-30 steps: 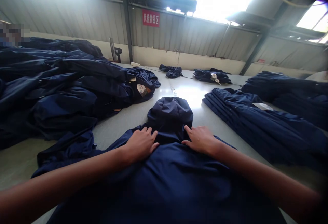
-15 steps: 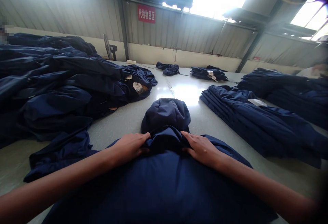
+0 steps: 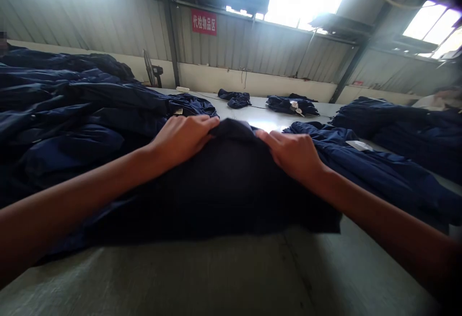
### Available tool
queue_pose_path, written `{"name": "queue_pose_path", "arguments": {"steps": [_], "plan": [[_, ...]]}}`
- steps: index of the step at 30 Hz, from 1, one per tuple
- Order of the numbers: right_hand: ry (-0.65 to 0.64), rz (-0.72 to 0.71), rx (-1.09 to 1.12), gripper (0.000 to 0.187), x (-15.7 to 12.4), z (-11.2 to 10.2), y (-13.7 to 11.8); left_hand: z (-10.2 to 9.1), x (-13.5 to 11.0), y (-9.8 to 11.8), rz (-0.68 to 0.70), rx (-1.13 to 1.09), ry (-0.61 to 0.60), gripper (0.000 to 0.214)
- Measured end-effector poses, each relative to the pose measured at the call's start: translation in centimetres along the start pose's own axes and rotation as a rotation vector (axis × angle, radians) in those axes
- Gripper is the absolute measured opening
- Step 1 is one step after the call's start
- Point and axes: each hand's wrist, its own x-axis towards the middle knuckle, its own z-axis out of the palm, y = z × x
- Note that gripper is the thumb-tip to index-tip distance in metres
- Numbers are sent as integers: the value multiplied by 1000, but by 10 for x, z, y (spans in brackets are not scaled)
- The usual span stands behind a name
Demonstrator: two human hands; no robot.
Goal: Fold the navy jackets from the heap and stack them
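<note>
A navy hooded jacket hangs lifted above the grey table, its lower edge clear of the surface. My left hand grips the top edge of the jacket on the left, fingers curled over the fabric. On the right side of that same edge my right hand is closed on the cloth. The hood is hidden behind the raised fabric.
A big loose heap of navy garments fills the left side. A neat stack of folded navy jackets lies at the right, another pile behind it. Two small bundles lie at the table's far end.
Both hands went from lying flat at the jacket's collar to gripping it and lifting it up off the table; the hood is no longer visible.
</note>
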Motion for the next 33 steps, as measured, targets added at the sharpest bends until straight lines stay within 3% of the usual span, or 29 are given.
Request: {"name": "queue_pose_path", "arguments": {"steps": [3, 5, 7, 9, 11, 14, 17, 20, 25, 29, 33], "plan": [[103, 84, -74, 48, 48, 13, 20, 8, 45, -9, -20, 127, 137, 37], [160, 124, -92, 49, 76, 31, 30, 26, 71, -16, -59, 168, 198, 42], [149, 192, -67, 49, 96, 57, 32, 58, 88, -23, -106, 168, 229, 52], [29, 281, 22, 56, 104, 86, 26, 101, 95, -29, -116, 116, 199, 59], [-196, 341, 174, 61, 100, 115, 11, 147, 90, -31, -159, 22, 41, 57], [-525, 349, 393, 59, 81, 150, -15, 208, 73, -30, -297, -164, -354, 60], [-596, 333, 458, 64, 65, 172, -29, 241, 60, -29, -336, -232, -510, 65], [-616, 352, 480, 65, 64, 188, -28, 248, 57, -29, -335, -236, -541, 68], [-631, 360, 519, 64, 61, 199, -26, 238, 46, -17, -316, -223, -591, 70], [-641, 243, 518, 61, 44, 176, -26, 214, 19, -7, -248, -216, -620, 72], [-807, 13, 503, 30, 52, 136, -7, 172, 19, -19, 48, -390, -729, 69]]}}
